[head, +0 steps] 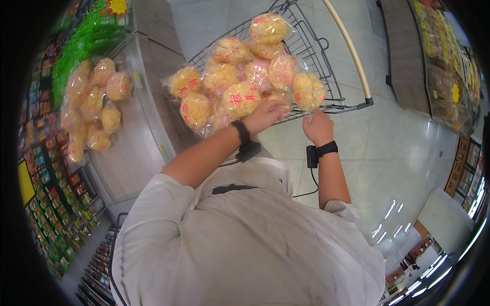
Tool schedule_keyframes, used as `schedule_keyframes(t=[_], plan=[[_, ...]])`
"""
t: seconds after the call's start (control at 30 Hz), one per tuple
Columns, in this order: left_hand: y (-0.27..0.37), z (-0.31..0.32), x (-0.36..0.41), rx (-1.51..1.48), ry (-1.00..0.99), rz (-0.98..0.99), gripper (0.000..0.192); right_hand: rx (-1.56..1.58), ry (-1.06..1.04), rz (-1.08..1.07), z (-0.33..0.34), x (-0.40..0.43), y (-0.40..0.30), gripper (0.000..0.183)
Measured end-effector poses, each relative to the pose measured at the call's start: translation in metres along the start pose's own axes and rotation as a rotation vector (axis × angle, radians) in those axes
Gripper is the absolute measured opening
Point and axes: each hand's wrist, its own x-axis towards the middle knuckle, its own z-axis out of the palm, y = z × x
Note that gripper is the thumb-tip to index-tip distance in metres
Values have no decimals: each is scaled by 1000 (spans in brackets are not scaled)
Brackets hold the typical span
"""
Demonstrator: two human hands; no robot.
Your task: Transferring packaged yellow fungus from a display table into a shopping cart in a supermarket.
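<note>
My right hand (319,127) pinches the plastic of a clear bag of dried snow fungus (309,91) near the cart's right side. Between that bag and the pile, my left hand (266,114) is held with its fingers loosely extended, nothing visible in its grasp. Its fingertips lie close to a partly hidden bag of snow fungus (276,96); whether they touch it I cannot tell. Several similar round, pale yellow bags with red print, such as a large bag (240,98), are heaped on the wire shopping cart (304,38).
A wooden display counter (118,164) on the left holds more snow fungus bags (93,101). Green packages (92,42) fill the shelf beyond it. The cart's beige handle (350,46) curves at the right. Another stocked display (409,49) stands across the tiled floor (367,141).
</note>
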Motion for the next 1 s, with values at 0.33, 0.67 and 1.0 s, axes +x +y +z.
schedule_keyframes(t=[0.33, 0.67, 1.0], plan=[[-14, -89, -170, -19, 267, 328, 28, -16, -341, -445, -36, -26, -106, 30], [-115, -180, -383, -286, 1163, 486, 17, 685, -168, -1202, 8, 32, -514, 43], [-160, -348, -426, 388, 1164, 354, 25, 3, -126, -580, 75, 91, -713, 133]])
